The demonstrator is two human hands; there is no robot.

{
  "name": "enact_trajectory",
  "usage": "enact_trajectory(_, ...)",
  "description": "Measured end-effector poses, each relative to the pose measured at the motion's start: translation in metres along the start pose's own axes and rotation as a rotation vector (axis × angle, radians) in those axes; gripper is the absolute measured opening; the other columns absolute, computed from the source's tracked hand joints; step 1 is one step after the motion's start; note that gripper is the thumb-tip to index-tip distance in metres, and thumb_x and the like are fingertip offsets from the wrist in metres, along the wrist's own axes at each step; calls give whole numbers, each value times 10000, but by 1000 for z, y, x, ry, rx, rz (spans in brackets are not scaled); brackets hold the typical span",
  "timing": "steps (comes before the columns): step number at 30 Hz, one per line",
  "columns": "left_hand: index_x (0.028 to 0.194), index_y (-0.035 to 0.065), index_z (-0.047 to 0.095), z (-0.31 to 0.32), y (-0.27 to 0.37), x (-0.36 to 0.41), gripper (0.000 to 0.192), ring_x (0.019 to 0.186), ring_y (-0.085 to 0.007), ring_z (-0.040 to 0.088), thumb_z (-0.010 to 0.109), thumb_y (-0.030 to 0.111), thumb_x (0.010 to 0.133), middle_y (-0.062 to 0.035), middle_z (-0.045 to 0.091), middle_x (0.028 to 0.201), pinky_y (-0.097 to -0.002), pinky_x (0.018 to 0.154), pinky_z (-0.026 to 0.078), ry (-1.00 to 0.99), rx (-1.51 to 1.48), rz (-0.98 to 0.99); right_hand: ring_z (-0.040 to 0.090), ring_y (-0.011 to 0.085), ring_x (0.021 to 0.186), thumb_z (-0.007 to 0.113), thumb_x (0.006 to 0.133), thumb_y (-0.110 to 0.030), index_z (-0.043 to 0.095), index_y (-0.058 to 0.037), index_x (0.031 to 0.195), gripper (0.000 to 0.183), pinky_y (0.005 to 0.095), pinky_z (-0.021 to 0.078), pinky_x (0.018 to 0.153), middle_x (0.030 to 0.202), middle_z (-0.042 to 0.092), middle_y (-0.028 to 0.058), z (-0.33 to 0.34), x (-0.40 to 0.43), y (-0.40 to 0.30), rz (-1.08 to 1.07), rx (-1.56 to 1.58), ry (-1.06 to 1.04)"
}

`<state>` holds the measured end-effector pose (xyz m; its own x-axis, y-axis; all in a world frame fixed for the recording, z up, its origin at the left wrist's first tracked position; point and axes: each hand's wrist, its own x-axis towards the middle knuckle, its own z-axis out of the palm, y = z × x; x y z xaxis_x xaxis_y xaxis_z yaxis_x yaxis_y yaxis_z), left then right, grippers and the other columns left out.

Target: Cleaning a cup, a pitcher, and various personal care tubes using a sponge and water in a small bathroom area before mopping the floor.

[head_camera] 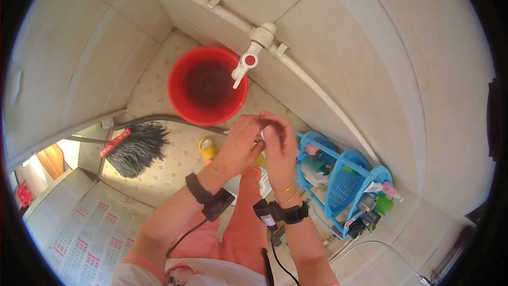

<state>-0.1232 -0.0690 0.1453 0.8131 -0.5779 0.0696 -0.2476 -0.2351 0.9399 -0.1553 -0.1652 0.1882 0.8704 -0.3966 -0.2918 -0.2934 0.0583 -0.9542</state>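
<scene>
My left hand [243, 139] and my right hand [279, 139] are close together in front of me, fingers curled towards each other. Something small and shiny shows between them, but the fingers hide most of it, so I cannot tell what it is. Beyond my hands, a red plastic bucket [174, 87] stands on the tiled floor with dark liquid in it. A white plastic tap [250, 57] with a red disc on its handle juts from the wall pipe, its spout end over the bucket's right side. Each wrist wears a black strap with a small device.
A mop [137, 149] with grey strands lies at the left. A dark hose [166, 118] runs past the bucket. At the right stands a blue plastic rack [331, 184] with bottles and tubes. A yellow slipper [208, 149] is on the floor; a white pipe [325, 95] follows the wall.
</scene>
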Motion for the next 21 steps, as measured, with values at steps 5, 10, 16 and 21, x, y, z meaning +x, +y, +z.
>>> enact_trajectory(5,1095,15,426,2,11,8,442,989,-318,437,578,-3,680,-160,459,1042,-362,846,361,75,-196,-112,523,144,903,419,864,-101,476,-17,1094,252,247,401,801,1033,546,92,-14,13,10,154,366,44)
enact_trajectory(10,1120,4,398,-2,2,18,461,994,-318,442,568,-10,691,-171,458,1057,-359,853,361,-62,-128,-101,423,162,1072,372,891,-151,421,-19,1148,293,282,337,895,1176,455,110,-5,-1,9,94,371,56)
enact_trajectory(16,1109,5,371,-12,12,23,441,955,-279,471,561,-13,712,-150,469,1039,-326,840,377,-112,-80,-123,457,144,998,351,914,-271,443,-10,1122,347,268,363,863,1133,488,88,4,12,1,122,254,65)
enact_trajectory(21,1124,47,293,-22,-3,19,404,900,-151,458,514,239,846,-67,472,915,-296,815,385,-8,-869,-405,508,152,954,339,911,-347,466,3,1096,415,288,410,813,1085,526,88,0,26,-3,198,457,13)
